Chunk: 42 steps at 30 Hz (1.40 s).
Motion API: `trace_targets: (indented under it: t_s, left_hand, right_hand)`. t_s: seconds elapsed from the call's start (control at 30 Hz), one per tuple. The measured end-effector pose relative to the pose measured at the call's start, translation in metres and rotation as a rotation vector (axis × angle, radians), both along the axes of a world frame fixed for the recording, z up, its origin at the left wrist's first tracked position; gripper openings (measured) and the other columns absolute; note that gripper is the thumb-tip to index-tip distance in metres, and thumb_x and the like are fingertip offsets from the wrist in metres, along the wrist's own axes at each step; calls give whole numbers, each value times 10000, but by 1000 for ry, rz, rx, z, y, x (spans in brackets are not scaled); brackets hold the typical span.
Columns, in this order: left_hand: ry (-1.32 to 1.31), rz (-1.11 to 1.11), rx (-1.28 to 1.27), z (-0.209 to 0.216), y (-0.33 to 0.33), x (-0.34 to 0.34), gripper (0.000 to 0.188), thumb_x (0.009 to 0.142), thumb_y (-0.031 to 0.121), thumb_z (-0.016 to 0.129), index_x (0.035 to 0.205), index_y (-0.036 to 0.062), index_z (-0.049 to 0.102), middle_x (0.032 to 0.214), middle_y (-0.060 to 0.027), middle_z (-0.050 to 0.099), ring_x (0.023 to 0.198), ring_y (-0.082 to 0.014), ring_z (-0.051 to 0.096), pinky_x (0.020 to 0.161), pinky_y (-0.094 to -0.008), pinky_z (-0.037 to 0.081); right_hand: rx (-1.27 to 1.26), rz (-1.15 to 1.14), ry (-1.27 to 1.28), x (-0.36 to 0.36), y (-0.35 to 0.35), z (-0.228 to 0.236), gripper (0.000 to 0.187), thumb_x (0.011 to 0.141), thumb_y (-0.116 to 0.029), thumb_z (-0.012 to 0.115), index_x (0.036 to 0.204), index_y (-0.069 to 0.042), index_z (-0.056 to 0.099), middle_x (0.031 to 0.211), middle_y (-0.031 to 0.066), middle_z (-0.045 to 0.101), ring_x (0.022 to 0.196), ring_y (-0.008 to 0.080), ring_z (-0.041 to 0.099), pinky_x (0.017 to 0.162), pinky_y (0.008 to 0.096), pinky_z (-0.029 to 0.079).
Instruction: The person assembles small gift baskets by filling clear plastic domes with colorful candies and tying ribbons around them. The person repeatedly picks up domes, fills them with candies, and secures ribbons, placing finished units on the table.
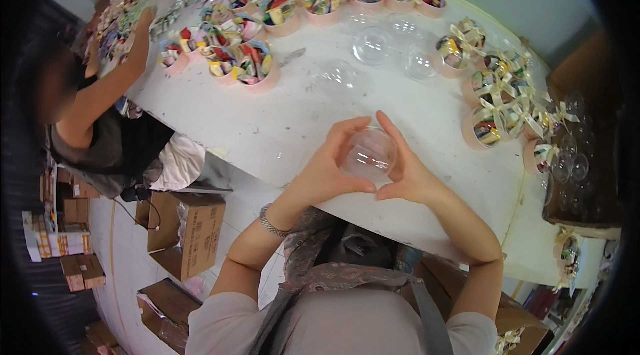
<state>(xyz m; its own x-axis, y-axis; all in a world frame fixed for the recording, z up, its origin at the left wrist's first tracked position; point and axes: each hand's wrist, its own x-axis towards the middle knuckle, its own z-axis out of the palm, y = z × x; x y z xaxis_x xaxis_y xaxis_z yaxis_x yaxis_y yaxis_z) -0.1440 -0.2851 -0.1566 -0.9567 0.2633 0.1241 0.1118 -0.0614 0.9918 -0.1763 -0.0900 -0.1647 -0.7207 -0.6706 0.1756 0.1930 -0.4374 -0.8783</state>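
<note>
Between my two hands, over the front part of the white table [280, 128], is a transparent plastic dome [370, 153]. My left hand [325, 170] curves around its left side, thumb along the near edge. My right hand [415, 178] cups the opposite side, its fingers pointing up and away from me. The thumbs almost meet in front of the dome. Further back lie more transparent domes [371, 46], several of them spread loosely on the tabletop.
Pink tubs [257, 75] of colourful wrapped sweets crowd the far side. Tubs with cream ribbon bows [485, 128] stand at the right, beside a cardboard box [583, 222] of transparent domes. At left a co-worker [100, 115] reaches into a pile of small packets [123, 18]. An opened carton [193, 238] sits on the floor.
</note>
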Motion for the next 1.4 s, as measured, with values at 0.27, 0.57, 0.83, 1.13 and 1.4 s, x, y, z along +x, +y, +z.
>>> trace_targets:
  t_s: [0.27,0.57,0.83,1.13,1.4]
  left_hand:
    - [358,260,-502,-15,1,23,983,548,189,940,1363,91,399,1309,-122,355,1186,-261,416,1002,-383,403]
    - [172,403,-681,4,-33,8,1010,576,83,890,1408,18,320,1352,-166,350,1201,-308,454,994,-393,444]
    - [520,161,-934,19,-62,-20,1151,554,223,915,1476,31,254,1523,-246,241,1397,-433,250,1155,-487,221]
    - [520,836,-1623,7,-119,-60,763,653,442,819,1232,9,575,1345,-141,502,1298,-361,391,1073,-576,262]
    - [482,493,-625,33,-89,-23,1141,554,403,891,1466,35,312,1526,-163,274,1408,-324,293,1148,-514,225]
  right_hand:
    - [449,10,-108,-1,7,21,650,850,-25,704,1435,-48,422,993,51,656,910,109,617,792,247,499]
    - [1097,-985,900,-60,46,4,523,807,-119,761,1281,-29,558,1164,137,585,913,209,611,751,292,507]
    - [757,-289,588,-4,-19,-20,672,668,-310,837,1255,-102,583,1361,159,476,1244,386,440,1032,516,363]
    - [939,-421,1156,-11,-15,-15,738,626,-361,840,1253,-84,564,1275,123,541,1211,321,482,996,450,394]
    - [794,-489,810,-15,9,-23,722,707,-249,821,1316,-44,493,1292,139,533,1188,322,508,987,412,417]
